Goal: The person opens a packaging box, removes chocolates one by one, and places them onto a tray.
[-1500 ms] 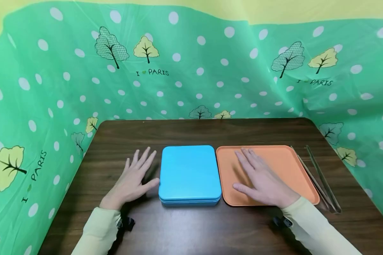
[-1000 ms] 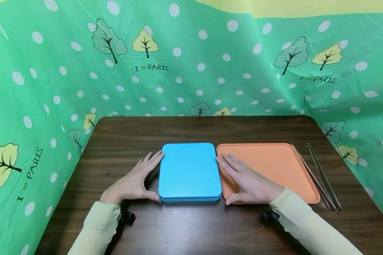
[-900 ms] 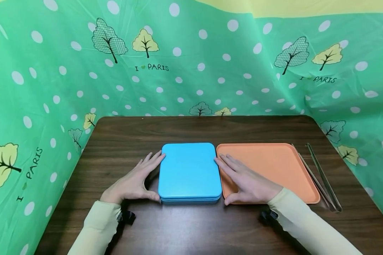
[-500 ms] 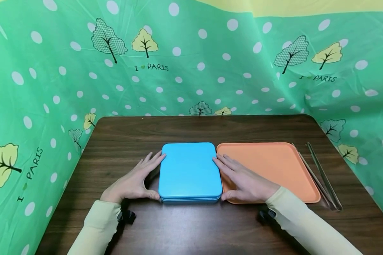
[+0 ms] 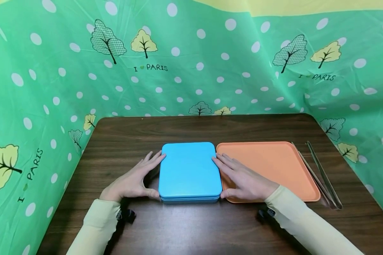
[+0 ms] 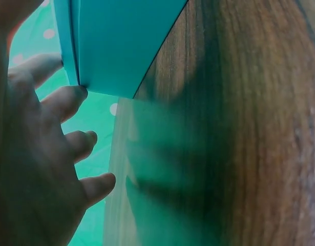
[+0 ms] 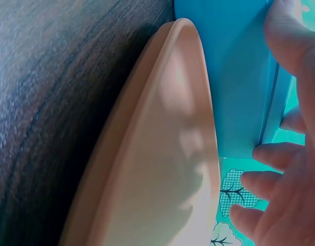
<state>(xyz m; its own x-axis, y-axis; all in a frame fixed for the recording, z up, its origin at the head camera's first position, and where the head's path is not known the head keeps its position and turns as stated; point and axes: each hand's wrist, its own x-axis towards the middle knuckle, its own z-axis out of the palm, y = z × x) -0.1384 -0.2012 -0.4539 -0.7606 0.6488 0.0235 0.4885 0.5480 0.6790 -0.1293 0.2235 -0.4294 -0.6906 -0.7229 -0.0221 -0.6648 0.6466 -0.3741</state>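
A square blue lidded box (image 5: 189,171) stands on the dark wooden table, its lid seated, with a seam around the sides. At its left side is my left hand (image 5: 131,182), fingers spread, index fingertip at the far part of the lid's edge and thumb at the near corner. My right hand (image 5: 250,180) mirrors it on the right side, over the tray. In the left wrist view, fingertips (image 6: 75,92) meet the box wall (image 6: 124,41) at the seam. The right wrist view has fingertips (image 7: 262,152) at the seam too. The box's contents are hidden.
An orange tray (image 5: 271,154) lies flat right against the box's right side. Beyond its right edge lie metal tongs (image 5: 322,171), spread in a V. A green dotted cloth (image 5: 178,63) hangs behind and beside the table.
Both hands have come inward to the box; the right moved left across the tray, and the left hand's fingers reached the lid's edge. Over the last half second they have barely moved.
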